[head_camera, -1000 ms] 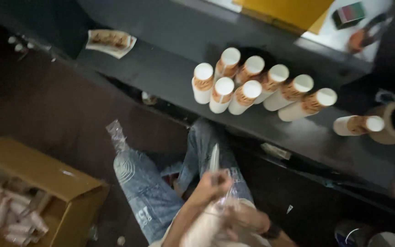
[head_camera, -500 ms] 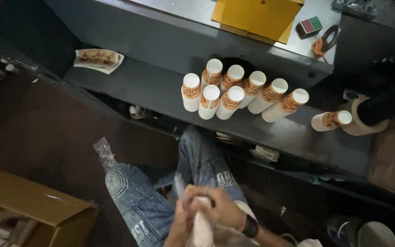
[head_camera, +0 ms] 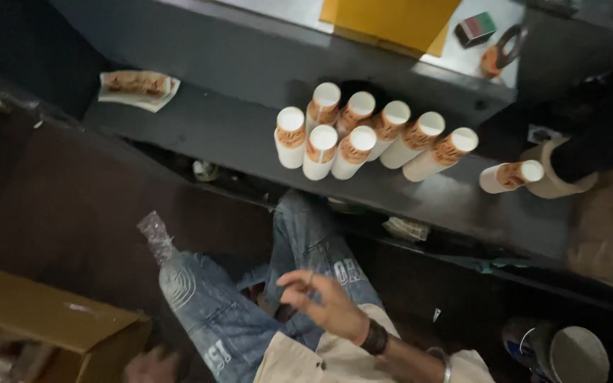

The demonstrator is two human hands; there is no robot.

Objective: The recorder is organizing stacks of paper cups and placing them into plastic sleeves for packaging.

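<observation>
Eight white paper tubes with orange printed bands (head_camera: 363, 142) stand grouped on the dark shelf (head_camera: 207, 128) at twelve o'clock; right hand (head_camera: 324, 301) hovers loosely spread, empty; left hand (head_camera: 152, 365), blurred at seven o'clock beside the brown cardboard box (head_camera: 51, 319), grip indiscernible.

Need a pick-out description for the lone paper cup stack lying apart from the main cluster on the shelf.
Start at the dark shelf running across the frame, above the person's jeans. A cluster of white cup stacks with orange bands stands mid-shelf. The lone stack lies to their right, tipped on its side against a beige roll, touching none of the cluster.
</observation>
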